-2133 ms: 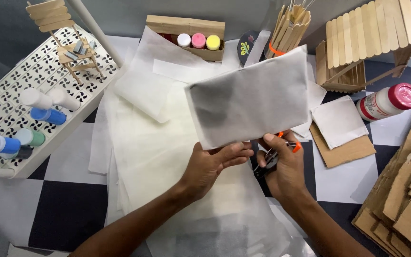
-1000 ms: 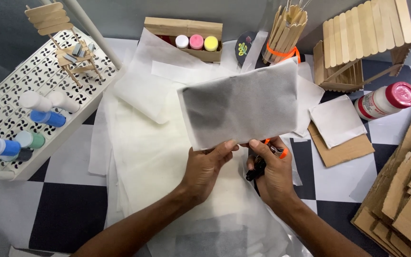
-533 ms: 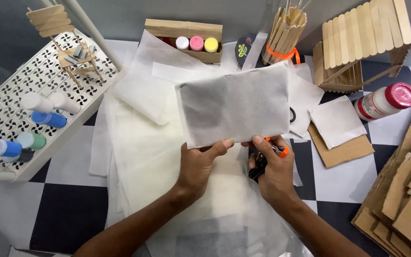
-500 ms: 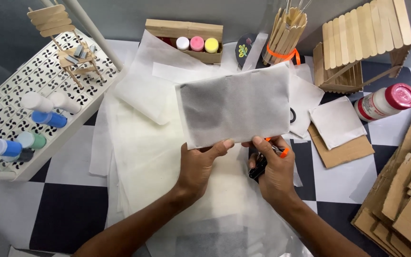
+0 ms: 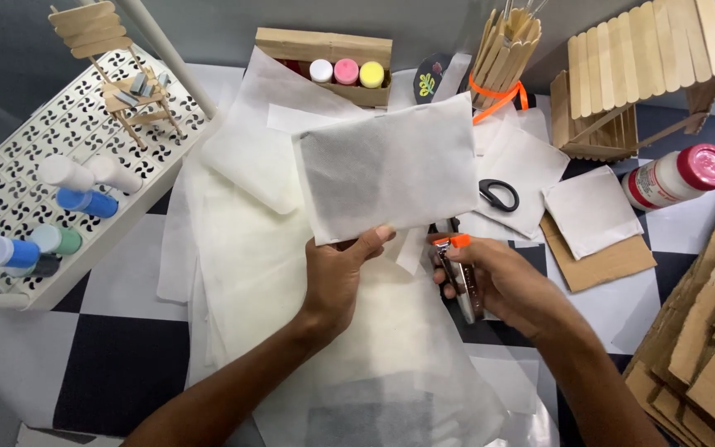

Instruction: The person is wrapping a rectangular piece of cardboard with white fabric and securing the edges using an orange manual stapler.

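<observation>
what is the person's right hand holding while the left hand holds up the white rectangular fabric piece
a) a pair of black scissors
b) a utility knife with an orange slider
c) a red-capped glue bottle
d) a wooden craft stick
b: the right hand grips a utility knife with an orange slider, while the black-handled scissors lie on the table and the left hand pinches the white rectangular fabric piece.

A white perforated rack (image 5: 10, 186) on the left carries small paint bottles (image 5: 84, 201). At the back, a wooden box (image 5: 324, 45) holds three paint pots. Black-handled scissors (image 5: 498, 195) lie beside a craft-stick house (image 5: 639, 74), a red-capped glue bottle (image 5: 676, 176) and cardboard pieces (image 5: 705, 348).
</observation>
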